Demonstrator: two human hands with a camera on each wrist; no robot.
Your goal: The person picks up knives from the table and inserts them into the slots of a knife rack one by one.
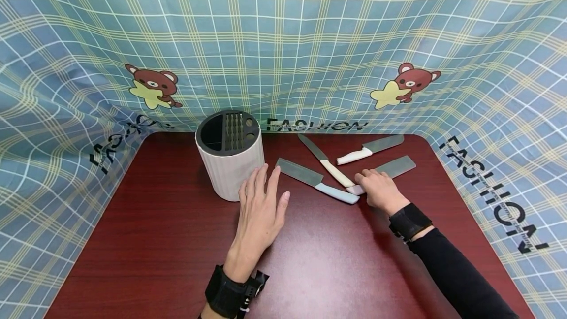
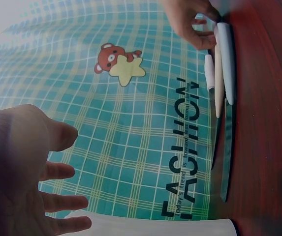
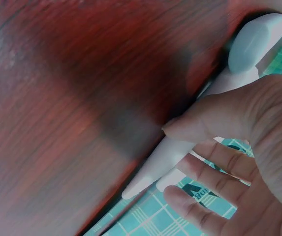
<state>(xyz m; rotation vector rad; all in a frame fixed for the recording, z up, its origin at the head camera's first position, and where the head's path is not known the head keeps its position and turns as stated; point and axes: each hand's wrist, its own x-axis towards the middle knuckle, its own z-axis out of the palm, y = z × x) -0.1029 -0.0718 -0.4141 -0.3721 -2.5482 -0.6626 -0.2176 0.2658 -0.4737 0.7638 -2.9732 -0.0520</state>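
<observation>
My right hand pinches the pale pinkish handle of a broad-bladed kitchen knife lying on the table at right. Thumb and fingers straddle that handle in the right wrist view. Close by lie a cleaver with a light blue handle, a slim pointed knife with a cream handle and a knife with a white handle. My left hand is held with straight, spread fingers, and its fingertips overlap the lower right side of a white ribbed knife holder in the head view.
The knife holder has a black top with an open compartment, a slotted insert and two round holes. A dark red table carries everything. Blue checked cloth hangs behind it and along both sides.
</observation>
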